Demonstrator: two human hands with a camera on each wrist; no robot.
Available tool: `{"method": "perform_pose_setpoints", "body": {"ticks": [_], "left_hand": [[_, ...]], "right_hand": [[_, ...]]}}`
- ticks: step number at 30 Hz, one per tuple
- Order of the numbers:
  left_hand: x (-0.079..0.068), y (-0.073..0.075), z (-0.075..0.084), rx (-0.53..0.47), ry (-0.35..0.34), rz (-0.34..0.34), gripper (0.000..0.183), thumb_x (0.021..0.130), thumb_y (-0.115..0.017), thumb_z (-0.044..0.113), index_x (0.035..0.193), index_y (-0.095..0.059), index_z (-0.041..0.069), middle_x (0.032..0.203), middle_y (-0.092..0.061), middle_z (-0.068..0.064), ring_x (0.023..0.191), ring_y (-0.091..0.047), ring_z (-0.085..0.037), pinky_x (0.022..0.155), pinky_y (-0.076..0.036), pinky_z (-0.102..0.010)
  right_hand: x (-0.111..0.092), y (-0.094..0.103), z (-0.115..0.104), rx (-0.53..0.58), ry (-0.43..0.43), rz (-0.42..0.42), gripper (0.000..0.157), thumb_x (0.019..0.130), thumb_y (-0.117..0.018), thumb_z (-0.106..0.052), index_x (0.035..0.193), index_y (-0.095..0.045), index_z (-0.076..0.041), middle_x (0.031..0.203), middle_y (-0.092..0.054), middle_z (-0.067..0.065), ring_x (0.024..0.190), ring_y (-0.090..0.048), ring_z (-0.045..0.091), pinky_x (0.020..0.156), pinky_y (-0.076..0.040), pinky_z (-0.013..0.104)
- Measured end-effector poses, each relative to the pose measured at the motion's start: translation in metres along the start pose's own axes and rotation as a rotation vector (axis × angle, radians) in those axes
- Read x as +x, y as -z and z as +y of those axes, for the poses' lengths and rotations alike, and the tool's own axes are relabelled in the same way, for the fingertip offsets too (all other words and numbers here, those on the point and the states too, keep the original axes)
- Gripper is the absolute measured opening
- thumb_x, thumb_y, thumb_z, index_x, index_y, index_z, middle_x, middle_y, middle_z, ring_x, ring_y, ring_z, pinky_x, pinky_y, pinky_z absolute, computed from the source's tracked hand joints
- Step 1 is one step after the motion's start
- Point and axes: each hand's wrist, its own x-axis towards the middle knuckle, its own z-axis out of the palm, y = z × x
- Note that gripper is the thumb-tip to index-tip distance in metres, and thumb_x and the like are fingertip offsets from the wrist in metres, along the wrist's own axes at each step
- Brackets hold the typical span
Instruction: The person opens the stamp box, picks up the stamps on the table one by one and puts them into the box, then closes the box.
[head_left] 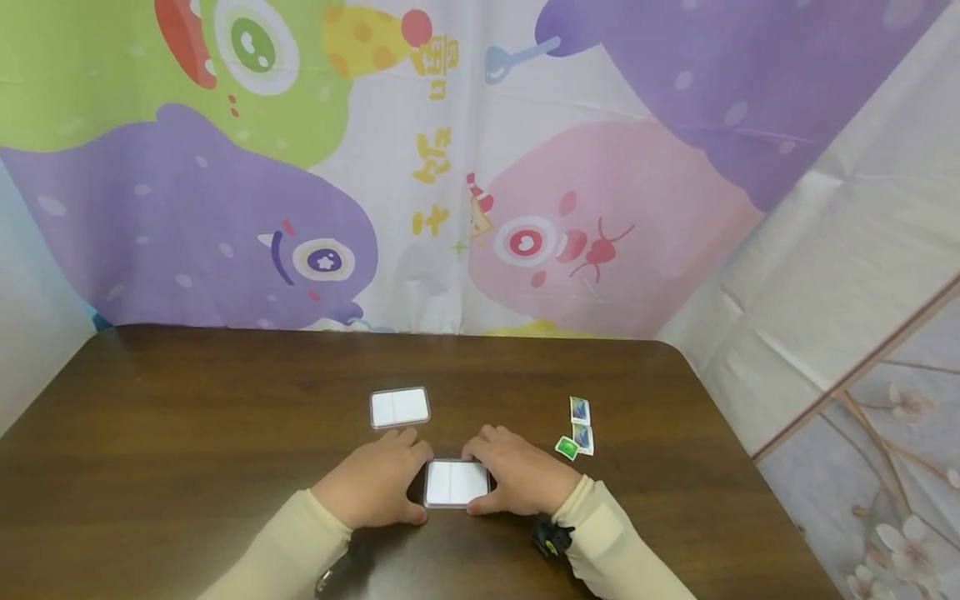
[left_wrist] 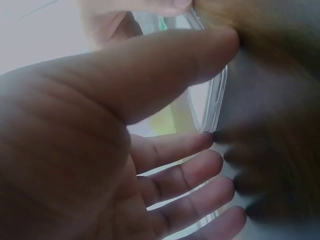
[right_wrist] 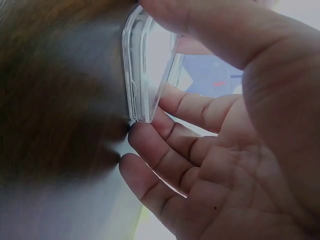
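A clear, rounded-corner plastic case (head_left: pixel 457 483) with a white inside, split by a line into two panels, lies flat on the table between the hands. My right hand (head_left: pixel 519 475) pinches its right end, thumb on the near edge and fingertips at the far corner. The right wrist view shows the case's layered transparent side (right_wrist: pixel 137 70) between thumb and fingers. My left hand (head_left: pixel 378 483) is at the left end, fingers fairly straight and spread. In the left wrist view its index fingertip (left_wrist: pixel 205 140) meets a case corner, while the thumb (left_wrist: pixel 190 55) hides part of the case.
A second similar white-panelled case (head_left: pixel 400 407) lies farther back on the brown wooden table (head_left: pixel 187 433). To the right are two small picture stamps (head_left: pixel 580 410) and a green one (head_left: pixel 567 448). Behind the table hangs a cartoon-printed cloth (head_left: pixel 420 283).
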Motion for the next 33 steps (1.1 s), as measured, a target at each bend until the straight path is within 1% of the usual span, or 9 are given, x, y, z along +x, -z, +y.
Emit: {"method": "perform_pose_setpoints", "body": {"ticks": [4,9,13,18,25,33], "left_hand": [[-0.0002,-0.0018,0.0021,0.004,0.000,0.005,0.060,0.071,-0.094,0.032,0.114,-0.066,0.002,0.100,-0.057,-0.004,0.093,-0.056,-0.021,0.079,-0.054,-0.043],[0.0016,-0.0019,0.0034,0.014,-0.003,0.007,0.062,0.072,-0.093,0.034,0.118,-0.066,0.003,0.104,-0.058,-0.005,0.097,-0.057,-0.023,0.082,-0.054,-0.044],[0.0053,-0.0018,0.0055,0.039,-0.020,0.000,0.060,0.073,-0.093,0.035,0.116,-0.066,0.003,0.103,-0.058,-0.004,0.094,-0.055,-0.022,0.080,-0.053,-0.042],[0.0086,-0.0020,0.0068,0.057,-0.020,-0.012,0.059,0.073,-0.094,0.035,0.113,-0.064,0.003,0.101,-0.056,-0.004,0.090,-0.051,-0.020,0.077,-0.051,-0.039],[0.0046,-0.0031,0.0046,0.052,-0.007,-0.007,0.059,0.073,-0.094,0.035,0.112,-0.063,0.003,0.100,-0.056,-0.004,0.091,-0.051,-0.021,0.078,-0.052,-0.040],[0.0004,-0.0017,0.0044,0.051,-0.009,0.012,0.059,0.073,-0.094,0.035,0.113,-0.064,0.003,0.099,-0.056,-0.005,0.090,-0.052,-0.021,0.076,-0.052,-0.040]], "right_hand": [[-0.0007,-0.0004,-0.0002,0.015,0.000,-0.007,0.052,0.084,-0.087,-0.037,0.122,-0.062,-0.013,0.111,-0.057,-0.002,0.094,-0.048,0.010,0.081,-0.046,0.024],[-0.0010,-0.0015,0.0011,0.030,-0.009,-0.001,0.053,0.084,-0.087,-0.037,0.125,-0.062,-0.015,0.114,-0.057,-0.002,0.098,-0.049,0.011,0.084,-0.046,0.026],[-0.0027,-0.0023,0.0029,0.042,-0.018,0.011,0.053,0.084,-0.087,-0.036,0.125,-0.062,-0.015,0.115,-0.057,-0.001,0.098,-0.049,0.012,0.084,-0.046,0.027],[-0.0049,-0.0016,0.0036,0.053,-0.022,0.021,0.053,0.084,-0.088,-0.034,0.125,-0.061,-0.014,0.115,-0.057,0.000,0.098,-0.049,0.013,0.084,-0.046,0.028],[-0.0016,-0.0032,0.0005,0.054,-0.012,0.010,0.052,0.084,-0.087,-0.035,0.124,-0.061,-0.015,0.115,-0.057,-0.003,0.097,-0.049,0.012,0.084,-0.045,0.029],[0.0011,-0.0019,-0.0017,0.030,-0.007,0.012,0.052,0.083,-0.088,-0.036,0.123,-0.062,-0.016,0.113,-0.057,-0.004,0.096,-0.050,0.011,0.082,-0.046,0.027]]}}
